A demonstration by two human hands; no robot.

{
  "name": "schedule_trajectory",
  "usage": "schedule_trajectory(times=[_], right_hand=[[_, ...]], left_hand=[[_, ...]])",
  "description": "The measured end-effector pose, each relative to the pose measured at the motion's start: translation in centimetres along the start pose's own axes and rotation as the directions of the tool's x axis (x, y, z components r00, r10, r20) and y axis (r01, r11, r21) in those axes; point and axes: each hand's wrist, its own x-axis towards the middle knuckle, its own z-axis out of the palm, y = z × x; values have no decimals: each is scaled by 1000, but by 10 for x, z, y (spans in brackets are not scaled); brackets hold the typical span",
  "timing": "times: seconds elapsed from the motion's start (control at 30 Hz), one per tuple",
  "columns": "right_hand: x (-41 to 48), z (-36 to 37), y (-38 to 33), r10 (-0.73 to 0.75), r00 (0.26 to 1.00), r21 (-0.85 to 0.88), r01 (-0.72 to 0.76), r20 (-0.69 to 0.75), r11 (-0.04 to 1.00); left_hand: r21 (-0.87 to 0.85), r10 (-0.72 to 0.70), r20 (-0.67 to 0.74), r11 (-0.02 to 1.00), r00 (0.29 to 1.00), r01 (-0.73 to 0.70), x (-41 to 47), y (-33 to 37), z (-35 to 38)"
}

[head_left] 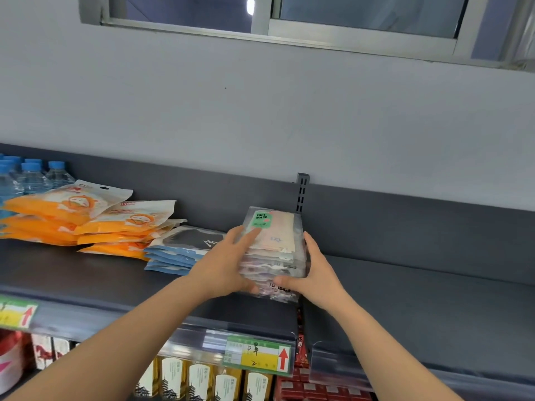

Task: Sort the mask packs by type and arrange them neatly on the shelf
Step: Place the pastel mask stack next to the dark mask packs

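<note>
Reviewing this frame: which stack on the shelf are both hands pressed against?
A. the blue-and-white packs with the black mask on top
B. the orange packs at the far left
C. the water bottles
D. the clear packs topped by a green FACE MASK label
D: the left hand and right hand flank the clear mask pack stack, whose top pack carries the green label.
</note>
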Motion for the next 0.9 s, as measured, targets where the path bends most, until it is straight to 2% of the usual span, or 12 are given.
schedule_trajectory(times=[0.23, 0.37, 0.53, 0.7, 0.9], right_hand=[[-2, 2, 0, 33, 999, 54, -33, -4, 998], [-3, -7, 4, 67, 995, 55, -71, 78, 996], [-7, -6, 13, 133, 973, -75, -121, 187, 990], [-6, -2, 11, 127, 983, -133, -109, 135, 985], [-6, -2, 12, 74, 991, -39, -70, 115, 997]], left_hand=[[-92, -20, -67, 996, 998, 13, -1, -4, 0], [-146, 19, -41, 989, 999, -25, -6, -3, -3], [-26, 46, -30, 999, 998, -47, -13, -9, -1], [22, 51, -30, 998, 998, -51, -6, -9, 3], [-15, 39, -13, 999, 999, -39, -7, -10, 4]])
